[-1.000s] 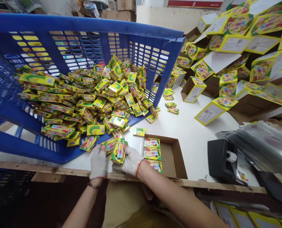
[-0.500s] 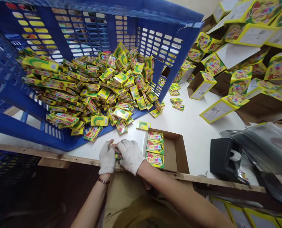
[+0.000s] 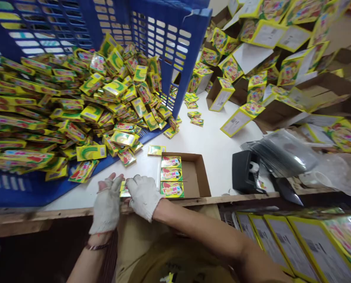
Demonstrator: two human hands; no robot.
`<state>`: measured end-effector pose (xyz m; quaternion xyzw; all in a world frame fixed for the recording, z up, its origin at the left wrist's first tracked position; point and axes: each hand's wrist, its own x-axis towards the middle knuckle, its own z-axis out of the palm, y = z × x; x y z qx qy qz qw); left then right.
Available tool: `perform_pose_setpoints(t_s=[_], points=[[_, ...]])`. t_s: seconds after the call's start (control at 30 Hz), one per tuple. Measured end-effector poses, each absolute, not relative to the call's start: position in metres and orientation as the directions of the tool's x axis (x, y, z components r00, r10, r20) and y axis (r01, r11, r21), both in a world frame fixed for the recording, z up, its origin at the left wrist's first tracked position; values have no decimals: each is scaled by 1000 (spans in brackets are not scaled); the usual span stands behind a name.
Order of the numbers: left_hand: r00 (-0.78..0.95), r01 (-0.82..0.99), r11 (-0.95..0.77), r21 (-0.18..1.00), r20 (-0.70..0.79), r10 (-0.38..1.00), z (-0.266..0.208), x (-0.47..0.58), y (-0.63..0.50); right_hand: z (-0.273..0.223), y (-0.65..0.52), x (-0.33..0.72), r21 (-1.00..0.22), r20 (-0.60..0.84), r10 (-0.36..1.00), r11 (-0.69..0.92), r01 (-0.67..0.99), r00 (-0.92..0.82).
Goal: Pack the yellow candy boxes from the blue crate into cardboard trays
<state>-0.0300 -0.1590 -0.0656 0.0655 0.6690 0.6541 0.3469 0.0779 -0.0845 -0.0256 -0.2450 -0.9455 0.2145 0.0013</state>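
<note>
My left hand (image 3: pixel 107 206), in a white fingerless glove with a bracelet at the wrist, rests at the table's front edge. Its fingers press against the left side of a few small yellow-and-green boxes (image 3: pixel 124 190). From the other side my right hand (image 3: pixel 143 196), gloved the same way, closes over these boxes and hides most of them. Just right of it lies an open brown carton (image 3: pixel 203 175). Three stacks of small printed boxes (image 3: pixel 171 174) fill the carton's left part, and bare cardboard shows in its right part.
A blue plastic crate (image 3: pixel 181 67) heaped with small boxes (image 3: pixel 116 90) stands at the left. One loose box (image 3: pixel 156 149) lies behind the carton. Right are a black tape dispenser (image 3: pixel 241 171), clear plastic sheets (image 3: pixel 287 151) and piled larger printed cartons (image 3: pixel 237 120). More cartons (image 3: pixel 281 239) sit below the table.
The view has turned to the right, so the crate and carton appear further left. My hands stay at the small boxes, and the left hand's fingers show more.
</note>
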Motion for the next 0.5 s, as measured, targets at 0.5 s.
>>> perform_pose_setpoints(t_s=[0.5], points=[[260,939,-276,205,104,960,-44,70,-102,10,60,224,-402,-693,302,591,699,-654]])
